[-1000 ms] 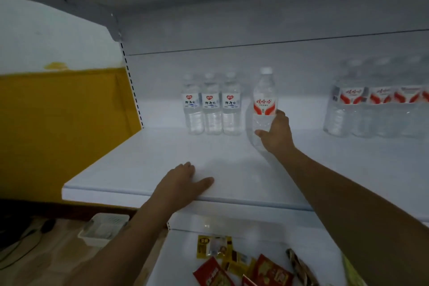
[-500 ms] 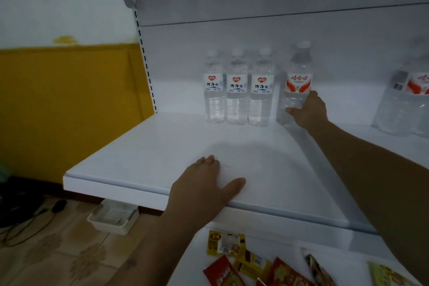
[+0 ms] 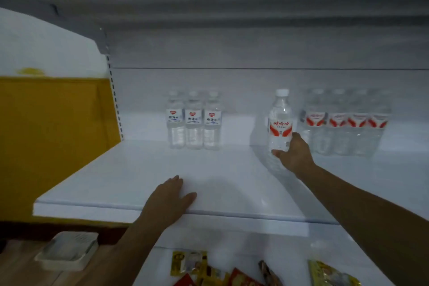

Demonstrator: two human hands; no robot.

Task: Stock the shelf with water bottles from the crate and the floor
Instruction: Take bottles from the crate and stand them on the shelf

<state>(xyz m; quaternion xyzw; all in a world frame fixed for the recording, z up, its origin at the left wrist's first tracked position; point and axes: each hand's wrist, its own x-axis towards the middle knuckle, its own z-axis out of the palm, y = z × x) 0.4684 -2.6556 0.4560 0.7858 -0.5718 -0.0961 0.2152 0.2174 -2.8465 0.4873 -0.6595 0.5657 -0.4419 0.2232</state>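
Note:
My right hand (image 3: pixel 294 154) grips the lower part of a clear water bottle (image 3: pixel 280 121) with a red and white label and white cap, upright on the white shelf (image 3: pixel 144 176). To its right stands a row of several bottles with the same red label (image 3: pixel 343 123). Three smaller bottles with white labels (image 3: pixel 193 121) stand side by side at the back left. My left hand (image 3: pixel 170 199) rests flat on the shelf's front edge, fingers straight, holding nothing.
A lower shelf (image 3: pixel 232 251) holds several red and yellow snack packets (image 3: pixel 204 267). A white plastic basket (image 3: pixel 67 251) sits on the wooden floor at lower left. A yellow wall (image 3: pixel 53 134) is left of the shelf unit, and an upper shelf (image 3: pixel 232 0) hangs overhead.
My right hand has carried the red-labelled bottle rightward, from beside the three small bottles to next to the row of matching bottles. My left hand stays on the shelf edge.

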